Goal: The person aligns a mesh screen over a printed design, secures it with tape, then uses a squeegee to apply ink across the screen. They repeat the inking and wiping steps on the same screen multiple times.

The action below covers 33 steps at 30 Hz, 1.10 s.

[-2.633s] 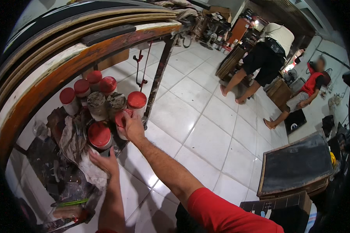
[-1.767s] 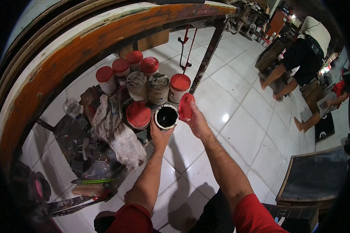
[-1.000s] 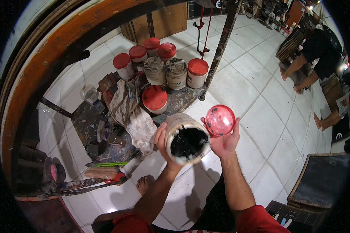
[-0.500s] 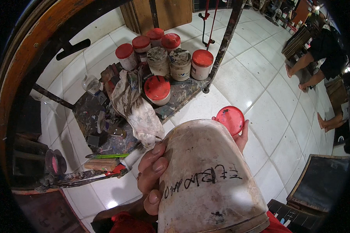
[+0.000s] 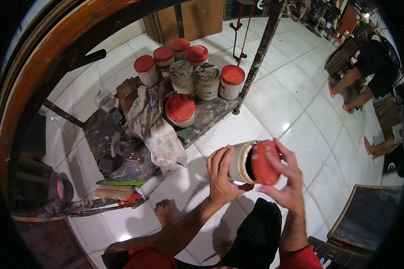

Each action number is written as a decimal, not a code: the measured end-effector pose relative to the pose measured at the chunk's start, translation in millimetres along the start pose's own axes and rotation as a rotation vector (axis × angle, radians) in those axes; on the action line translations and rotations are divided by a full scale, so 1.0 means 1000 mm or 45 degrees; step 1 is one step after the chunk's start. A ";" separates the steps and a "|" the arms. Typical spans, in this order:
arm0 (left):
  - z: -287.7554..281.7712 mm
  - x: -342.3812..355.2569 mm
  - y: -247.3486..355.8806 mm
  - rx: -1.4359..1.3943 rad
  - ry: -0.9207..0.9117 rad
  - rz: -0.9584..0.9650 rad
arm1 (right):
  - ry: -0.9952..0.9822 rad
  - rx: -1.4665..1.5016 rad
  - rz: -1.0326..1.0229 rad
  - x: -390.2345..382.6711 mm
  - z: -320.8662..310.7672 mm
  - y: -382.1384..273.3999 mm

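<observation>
Beyond the near edge of the shelf (image 5: 206, 112), one open jar (image 5: 241, 159) is hanging farther off than before, left hand (image 5: 222, 177) wrapping it; right hand (image 5: 292, 179) is pinching one red lid (image 5: 262, 166) askew at its mouth, unseated. Toward the shelf's right corner, six red-lidded jars (image 5: 180, 110) and two crust-topped jars (image 5: 182, 76) are standing.

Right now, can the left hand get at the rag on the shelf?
Probably not without letting go: the left hand is wrapped around the jar. Otherwise the way looks free, only floor showing between it and the rag.
</observation>
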<state>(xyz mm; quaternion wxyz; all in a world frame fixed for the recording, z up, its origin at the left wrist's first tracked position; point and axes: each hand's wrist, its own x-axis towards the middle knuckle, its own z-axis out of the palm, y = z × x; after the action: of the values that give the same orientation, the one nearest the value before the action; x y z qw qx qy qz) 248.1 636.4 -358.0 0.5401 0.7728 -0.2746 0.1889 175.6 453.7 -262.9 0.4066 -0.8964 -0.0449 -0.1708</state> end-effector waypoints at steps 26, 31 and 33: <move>0.013 -0.023 -0.111 0.118 -0.016 -0.528 | 0.225 -0.122 -0.122 0.191 0.203 0.138; 0.010 -0.042 -0.107 0.043 -0.141 -0.588 | 0.021 -0.256 -0.139 0.205 0.200 0.149; 0.010 -0.045 -0.108 0.042 -0.181 -0.626 | 0.085 -0.227 -0.107 0.207 0.198 0.149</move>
<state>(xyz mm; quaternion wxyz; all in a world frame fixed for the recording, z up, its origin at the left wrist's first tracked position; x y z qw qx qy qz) 281.1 666.0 -466.9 0.5364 0.8364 -0.1126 0.0016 455.4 490.1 -419.3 0.3191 -0.9201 -0.0536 -0.2208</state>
